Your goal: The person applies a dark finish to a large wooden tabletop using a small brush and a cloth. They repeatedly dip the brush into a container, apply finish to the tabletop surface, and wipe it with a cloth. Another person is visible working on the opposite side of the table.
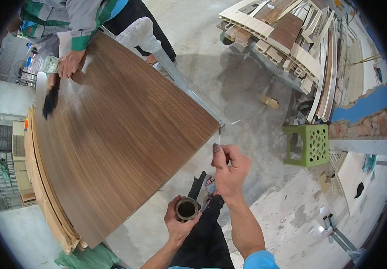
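Brown wood-grain panel: flat, to your left, right corner just beyond your right hand. Right grip: thumb and forefinger pinching a thin stick; contact with the corner unclear. Left hand: wrapped around a cup, near; dark inside, contents indistinct. Step, apparently: corner detailing, calling for a steady pinch, level cup. Far left: co-worker's hand.

Head-worn fisheye, looking steeply down
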Action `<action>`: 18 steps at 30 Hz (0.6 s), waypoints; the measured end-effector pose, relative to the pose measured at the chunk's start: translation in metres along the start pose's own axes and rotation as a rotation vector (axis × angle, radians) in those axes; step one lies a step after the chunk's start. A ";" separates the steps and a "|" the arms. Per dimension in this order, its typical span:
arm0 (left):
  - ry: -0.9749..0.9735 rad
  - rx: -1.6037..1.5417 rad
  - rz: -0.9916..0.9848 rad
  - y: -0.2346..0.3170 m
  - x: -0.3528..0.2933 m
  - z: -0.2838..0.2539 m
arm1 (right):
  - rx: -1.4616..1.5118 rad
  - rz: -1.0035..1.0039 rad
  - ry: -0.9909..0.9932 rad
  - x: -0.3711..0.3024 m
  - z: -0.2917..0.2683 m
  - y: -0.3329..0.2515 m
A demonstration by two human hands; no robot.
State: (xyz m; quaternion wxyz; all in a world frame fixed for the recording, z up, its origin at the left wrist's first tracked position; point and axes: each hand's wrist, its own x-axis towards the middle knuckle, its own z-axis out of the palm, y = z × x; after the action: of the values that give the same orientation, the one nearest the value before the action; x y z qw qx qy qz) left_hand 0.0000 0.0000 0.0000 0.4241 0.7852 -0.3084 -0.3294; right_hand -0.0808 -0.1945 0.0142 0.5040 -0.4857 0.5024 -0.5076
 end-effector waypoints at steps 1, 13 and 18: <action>0.000 0.008 -0.006 -0.001 -0.001 0.001 | 0.020 -0.034 0.042 0.000 -0.001 0.000; -0.008 -0.022 -0.038 -0.003 -0.004 -0.005 | -0.030 -0.150 0.106 0.005 -0.006 -0.001; 0.009 -0.003 -0.008 0.000 -0.005 -0.007 | -0.214 -0.271 -0.050 0.004 -0.013 -0.006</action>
State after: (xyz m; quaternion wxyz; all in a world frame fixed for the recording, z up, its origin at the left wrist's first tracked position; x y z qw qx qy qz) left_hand 0.0023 0.0074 0.0045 0.4254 0.7872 -0.3027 -0.3283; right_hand -0.0937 -0.1983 0.0199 0.3886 -0.6124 0.4706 -0.5025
